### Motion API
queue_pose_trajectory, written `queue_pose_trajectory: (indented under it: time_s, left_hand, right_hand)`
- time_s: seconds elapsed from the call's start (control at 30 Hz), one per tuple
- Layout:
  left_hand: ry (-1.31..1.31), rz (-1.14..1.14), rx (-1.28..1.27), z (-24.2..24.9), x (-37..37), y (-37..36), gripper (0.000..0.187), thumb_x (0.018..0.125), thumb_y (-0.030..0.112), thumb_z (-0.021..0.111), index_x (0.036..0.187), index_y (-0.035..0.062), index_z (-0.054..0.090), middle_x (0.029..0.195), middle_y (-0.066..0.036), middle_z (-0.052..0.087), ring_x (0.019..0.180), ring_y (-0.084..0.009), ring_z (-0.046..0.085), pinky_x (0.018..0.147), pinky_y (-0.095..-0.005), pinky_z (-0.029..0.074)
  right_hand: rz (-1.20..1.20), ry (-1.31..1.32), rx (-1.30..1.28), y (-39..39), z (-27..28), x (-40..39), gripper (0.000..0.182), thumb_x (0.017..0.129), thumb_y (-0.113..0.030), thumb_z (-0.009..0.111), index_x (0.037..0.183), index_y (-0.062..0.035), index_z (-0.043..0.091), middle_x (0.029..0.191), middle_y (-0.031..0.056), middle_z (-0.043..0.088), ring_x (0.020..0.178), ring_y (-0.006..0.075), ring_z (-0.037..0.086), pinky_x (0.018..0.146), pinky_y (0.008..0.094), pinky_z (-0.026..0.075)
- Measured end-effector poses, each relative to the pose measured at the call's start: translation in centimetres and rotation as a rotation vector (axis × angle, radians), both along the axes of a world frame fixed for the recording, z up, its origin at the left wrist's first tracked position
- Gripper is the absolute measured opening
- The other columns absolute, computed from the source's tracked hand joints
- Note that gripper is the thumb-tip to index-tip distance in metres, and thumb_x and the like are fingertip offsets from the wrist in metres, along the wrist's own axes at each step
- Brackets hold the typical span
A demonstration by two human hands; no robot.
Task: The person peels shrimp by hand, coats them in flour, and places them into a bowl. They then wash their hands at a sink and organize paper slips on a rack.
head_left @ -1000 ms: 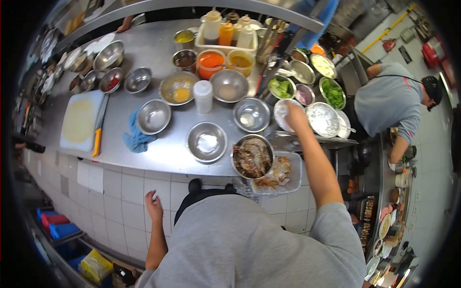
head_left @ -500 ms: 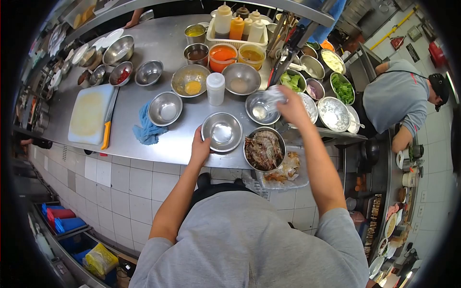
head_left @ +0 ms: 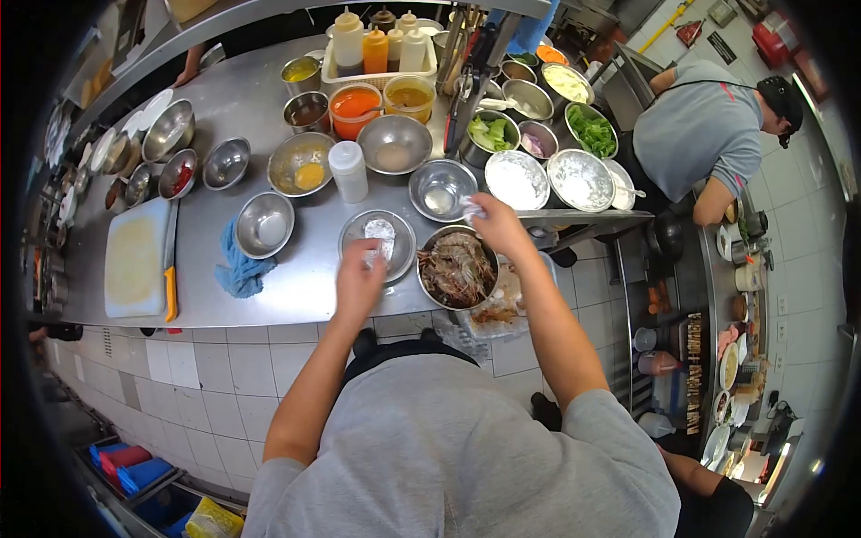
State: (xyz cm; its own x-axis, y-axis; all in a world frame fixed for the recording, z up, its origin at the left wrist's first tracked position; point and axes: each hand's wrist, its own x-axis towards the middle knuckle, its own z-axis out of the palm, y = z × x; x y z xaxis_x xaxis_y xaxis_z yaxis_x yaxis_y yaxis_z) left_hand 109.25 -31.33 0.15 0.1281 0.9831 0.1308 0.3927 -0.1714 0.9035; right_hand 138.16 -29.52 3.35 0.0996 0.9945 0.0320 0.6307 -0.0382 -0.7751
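My left hand [head_left: 360, 276] is over the near side of a steel bowl [head_left: 401, 272], its fingers apart and holding nothing. A bright white patch [head_left: 380, 235] lies in that bowl beside the fingertips. My right hand [head_left: 499, 224] is closed on a crumpled white piece [head_left: 472, 210], which looks like thin plastic or paper. It is beside the near rim of a second steel bowl [head_left: 442, 190] with a pale bottom. Just below that hand stands a steel pot of raw shrimp [head_left: 457, 267]. A white-lidded squeeze bottle [head_left: 348, 172] stands behind the left bowl.
Left are a blue cloth [head_left: 242, 264], a cutting board [head_left: 136, 260] and a yellow-handled knife [head_left: 170, 287]. Sauce tubs [head_left: 355, 111] and squeeze bottles [head_left: 375, 49] stand behind. Bowls of white powder [head_left: 517, 180] and greens are right. A co-worker [head_left: 695, 134] leans over a far-right counter.
My right hand has come down and nearer with the white piece. My left hand has gone from the bowl's rim to over it. A white patch now shows in that bowl. The view has shifted.
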Motion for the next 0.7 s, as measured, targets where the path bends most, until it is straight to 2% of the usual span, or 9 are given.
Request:
queue_pose_trajectory:
  time_s: [0.03, 0.13, 0.2, 0.33, 0.4, 0.43, 0.6, 0.67, 0.7]
  left_hand:
    - [0.126, -0.183, 0.315, -1.4, 1.9, 0.9, 0.020, 0.085, 0.015, 0.066, 0.102, 0.0046, 0.066, 0.100, -0.012, 0.066, 0.087, -0.0281, 0.063, 0.077, -0.0379, 0.051]
    - [0.421, -0.453, 0.234, 2.2, 8.2, 1.4, 0.019, 0.082, 0.016, 0.066, 0.098, 0.0046, 0.067, 0.096, -0.014, 0.069, 0.093, -0.0322, 0.064, 0.082, -0.0431, 0.051]
    - [0.857, -0.547, 0.122, 0.8, 11.5, 2.7, 0.026, 0.080, 0.019, 0.069, 0.102, 0.0061, 0.067, 0.100, -0.013, 0.070, 0.097, -0.0328, 0.064, 0.084, -0.0437, 0.052]
    - [0.874, -0.657, 0.087, -0.9, 13.1, 4.6, 0.027, 0.078, 0.016, 0.068, 0.104, 0.0081, 0.066, 0.100, -0.014, 0.070, 0.097, -0.0334, 0.065, 0.084, -0.0439, 0.052]
    - [0.623, -0.691, 0.067, -0.2, 12.7, 4.9, 0.026, 0.077, 0.014, 0.068, 0.103, 0.0087, 0.066, 0.099, -0.015, 0.070, 0.098, -0.0340, 0.065, 0.084, -0.0446, 0.051]
    - [0.570, -0.737, 0.055, 0.9, 12.6, 5.1, 0.027, 0.077, 0.014, 0.068, 0.104, 0.0087, 0.066, 0.099, -0.017, 0.069, 0.097, -0.0355, 0.064, 0.083, -0.0448, 0.051]
    - [0.470, -0.818, 0.097, 7.3, 14.4, 5.6, 0.026, 0.078, 0.015, 0.069, 0.103, 0.0081, 0.066, 0.095, -0.018, 0.068, 0.091, -0.0357, 0.065, 0.079, -0.0422, 0.050]
    - [0.378, -0.852, 0.068, 10.1, 15.9, 6.1, 0.023, 0.079, 0.015, 0.069, 0.102, 0.0089, 0.066, 0.091, -0.017, 0.068, 0.084, -0.0325, 0.065, 0.075, -0.0396, 0.050]
    - [0.355, -0.847, 0.093, 11.3, 16.7, 6.3, 0.022, 0.081, 0.012, 0.069, 0.102, 0.0072, 0.066, 0.088, -0.013, 0.068, 0.079, -0.0241, 0.065, 0.071, -0.0358, 0.050]
  right_hand:
    - [-0.026, 0.069, -0.043, -0.5, -0.2, 1.2, 0.035, 0.083, -0.008, 0.063, 0.117, -0.0008, 0.063, 0.096, 0.0161, 0.068, 0.086, 0.0255, 0.065, 0.078, 0.0343, 0.051]
    - [-0.057, 0.143, -0.070, -1.5, 1.3, 1.9, 0.030, 0.086, -0.005, 0.059, 0.116, 0.0003, 0.062, 0.089, 0.0063, 0.065, 0.077, 0.0128, 0.058, 0.070, 0.0277, 0.048]
    - [-0.072, 0.151, -0.064, -2.8, 2.1, 2.2, 0.027, 0.088, -0.002, 0.056, 0.115, 0.0010, 0.061, 0.088, -0.0001, 0.062, 0.076, 0.0056, 0.053, 0.066, 0.0237, 0.046]
    - [-0.124, 0.287, 0.037, -5.2, 0.9, 4.5, 0.026, 0.088, -0.002, 0.057, 0.114, 0.0005, 0.062, 0.086, 0.0017, 0.065, 0.073, 0.0081, 0.056, 0.066, 0.0251, 0.047]
    - [-0.169, 0.544, 0.073, -6.8, 0.0, 6.1, 0.025, 0.090, 0.000, 0.055, 0.113, 0.0010, 0.061, 0.089, 0.0000, 0.065, 0.076, 0.0072, 0.057, 0.067, 0.0238, 0.047]
    - [-0.209, 0.572, 0.016, -7.8, 0.1, 7.0, 0.021, 0.092, 0.001, 0.054, 0.111, -0.0016, 0.062, 0.096, -0.0005, 0.066, 0.084, 0.0063, 0.059, 0.070, 0.0211, 0.045]
    - [-0.327, 0.730, 0.019, -11.3, 0.2, 10.3, 0.021, 0.092, 0.000, 0.054, 0.111, -0.0031, 0.062, 0.094, -0.0007, 0.067, 0.080, 0.0050, 0.059, 0.068, 0.0200, 0.045]
    - [-0.367, 0.744, 0.050, -12.1, -0.1, 11.3, 0.022, 0.092, -0.001, 0.054, 0.112, -0.0032, 0.063, 0.094, -0.0009, 0.067, 0.078, 0.0047, 0.059, 0.066, 0.0197, 0.045]
    - [-0.377, 0.751, 0.059, -12.4, 0.0, 11.6, 0.022, 0.092, -0.001, 0.054, 0.112, -0.0032, 0.063, 0.094, -0.0009, 0.067, 0.078, 0.0047, 0.059, 0.066, 0.0197, 0.045]
